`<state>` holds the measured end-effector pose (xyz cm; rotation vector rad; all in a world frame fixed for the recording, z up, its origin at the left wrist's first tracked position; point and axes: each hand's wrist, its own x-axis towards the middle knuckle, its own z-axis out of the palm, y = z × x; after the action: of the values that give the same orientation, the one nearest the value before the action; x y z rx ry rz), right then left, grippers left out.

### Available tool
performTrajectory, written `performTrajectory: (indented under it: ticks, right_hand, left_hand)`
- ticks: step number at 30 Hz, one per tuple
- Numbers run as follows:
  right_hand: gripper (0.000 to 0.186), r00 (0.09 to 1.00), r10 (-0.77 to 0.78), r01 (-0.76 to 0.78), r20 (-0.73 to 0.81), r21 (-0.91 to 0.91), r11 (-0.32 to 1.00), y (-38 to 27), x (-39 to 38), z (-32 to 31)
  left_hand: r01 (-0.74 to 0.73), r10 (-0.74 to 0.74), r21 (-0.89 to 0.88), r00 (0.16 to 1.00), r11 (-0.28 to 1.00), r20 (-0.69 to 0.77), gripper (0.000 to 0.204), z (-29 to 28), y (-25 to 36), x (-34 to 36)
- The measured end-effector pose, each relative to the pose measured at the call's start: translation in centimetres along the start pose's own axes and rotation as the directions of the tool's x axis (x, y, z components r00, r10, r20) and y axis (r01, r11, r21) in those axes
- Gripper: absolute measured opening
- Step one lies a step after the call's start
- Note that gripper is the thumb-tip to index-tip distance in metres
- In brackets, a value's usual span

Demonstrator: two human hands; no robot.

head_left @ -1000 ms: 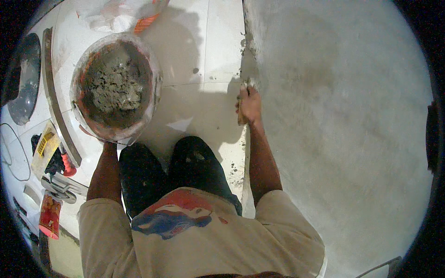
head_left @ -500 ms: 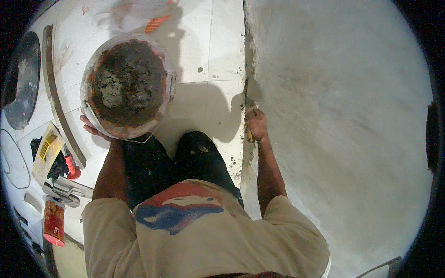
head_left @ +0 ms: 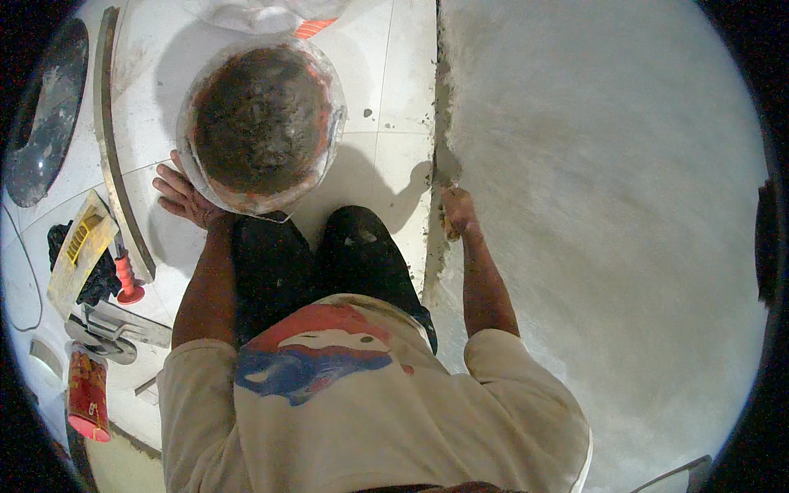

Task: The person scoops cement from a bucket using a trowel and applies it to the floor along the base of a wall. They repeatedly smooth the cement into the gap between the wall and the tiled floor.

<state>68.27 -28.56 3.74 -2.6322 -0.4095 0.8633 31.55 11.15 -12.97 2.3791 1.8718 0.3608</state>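
A bucket (head_left: 194,168) of dark grey wet mortar (head_left: 261,123) stands on the tiles in front of my knees. My left hand (head_left: 187,197) is beside its near left side, fingers spread; whether it touches the bucket I cannot tell. My right hand (head_left: 458,211) is closed around a small tool with a yellowish handle (head_left: 449,228), at the mortar-smeared seam (head_left: 442,164) between the white tiles and the grey surface. The tool's working end is hidden or too small to make out.
The grey surface (head_left: 608,205) fills the right side. On the left lie a long straightedge (head_left: 109,123), a black tub (head_left: 53,115), a yellow-handled float (head_left: 80,242), a red-handled tool (head_left: 126,279), trowels (head_left: 111,337) and a red can (head_left: 88,394). White tiles (head_left: 357,177) lie beneath.
The view has shifted, so the bucket and the tools at left sit further right. My left hand's fingers now show more and spread wider. My right hand stays closed at the seam.
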Motion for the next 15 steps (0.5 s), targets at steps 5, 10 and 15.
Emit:
performTrajectory:
  ticks: [5,10,15]
  right_hand:
    - [0.032,0.92,0.39,-0.377,0.032,0.339,0.862,-5.9,2.3,0.7]
    - [0.032,0.969,0.237,-0.236,-0.074,0.023,0.971,-7.9,6.9,0.7]
    - [0.03,0.963,0.113,-0.131,-0.244,-0.057,0.99,-8.2,6.3,1.2]
  left_hand:
    - [0.032,-0.032,-0.078,0.999,0.996,0.006,0.073,0.2,0.2,-0.2]
    - [0.024,-0.024,-0.037,1.0,0.999,0.007,0.071,0.4,1.0,-0.2]
    - [0.019,-0.022,0.081,0.999,0.997,0.038,0.071,-1.2,0.4,0.2]
